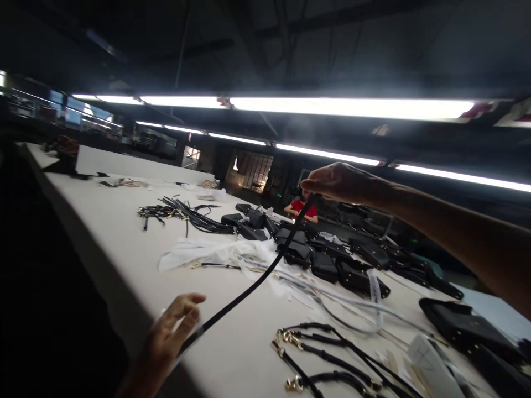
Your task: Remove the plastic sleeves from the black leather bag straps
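Observation:
A long thin black strap (249,288) stretches taut between my two hands above a white table (124,221). My right hand (336,182) is raised high and pinches the strap's upper end. Low at the table's near edge, my left hand (172,329) holds the strap's lower end, its fingers curled loosely round it and a little blurred. More black straps with gold clasps (315,359) lie on the table just right of my left hand.
Several small black bags (327,265) lie in rows across the table, beside crumpled white wrapping (215,251) and a bundle of black straps (186,213). A larger black bag (460,326) sits at the right. A person in a red top (302,209) works at the far end.

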Tool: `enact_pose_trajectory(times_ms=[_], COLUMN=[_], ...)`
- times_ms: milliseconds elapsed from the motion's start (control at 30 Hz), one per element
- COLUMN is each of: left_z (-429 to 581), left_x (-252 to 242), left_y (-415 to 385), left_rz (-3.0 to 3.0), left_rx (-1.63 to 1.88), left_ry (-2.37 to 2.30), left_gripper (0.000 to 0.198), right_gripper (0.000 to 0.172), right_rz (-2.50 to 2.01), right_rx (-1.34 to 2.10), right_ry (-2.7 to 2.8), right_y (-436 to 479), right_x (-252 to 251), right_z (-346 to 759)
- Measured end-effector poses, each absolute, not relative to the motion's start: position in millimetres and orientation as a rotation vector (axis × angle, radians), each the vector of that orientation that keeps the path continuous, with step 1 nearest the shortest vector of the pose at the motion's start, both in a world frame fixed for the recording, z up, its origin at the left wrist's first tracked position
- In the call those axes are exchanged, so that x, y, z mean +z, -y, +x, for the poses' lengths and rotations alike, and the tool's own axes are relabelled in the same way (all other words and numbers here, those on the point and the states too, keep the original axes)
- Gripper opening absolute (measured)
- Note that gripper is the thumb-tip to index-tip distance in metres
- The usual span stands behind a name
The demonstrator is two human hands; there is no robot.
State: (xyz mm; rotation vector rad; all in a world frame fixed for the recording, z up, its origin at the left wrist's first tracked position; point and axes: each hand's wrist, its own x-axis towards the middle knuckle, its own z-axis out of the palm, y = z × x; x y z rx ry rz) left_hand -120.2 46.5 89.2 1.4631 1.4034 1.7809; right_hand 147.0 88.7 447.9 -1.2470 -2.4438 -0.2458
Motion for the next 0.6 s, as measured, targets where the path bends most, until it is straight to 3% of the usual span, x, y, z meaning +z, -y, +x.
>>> enact_pose_trajectory(times_ms=[200,333,600], left_z=[-100,-97,-103], left_x=[199,220,273], left_y=[-80,-101,-110], left_rz=[1.500,1.486,1.550], left_rx=[1.803,1.755,1.647], left_ry=[-0.878,-0.839,-0.684], left_gripper=[0.030,0.027,0.031], right_gripper=[0.032,0.023,0.025], right_rz=[-0.913,-0.803,-0.818], right_rx=[-0.478,-0.588,-0.547], right_ry=[2.524,2.283,1.905], right_y=[-61,-42,-21], right_x=[483,521,574], right_z=[68,59,75])
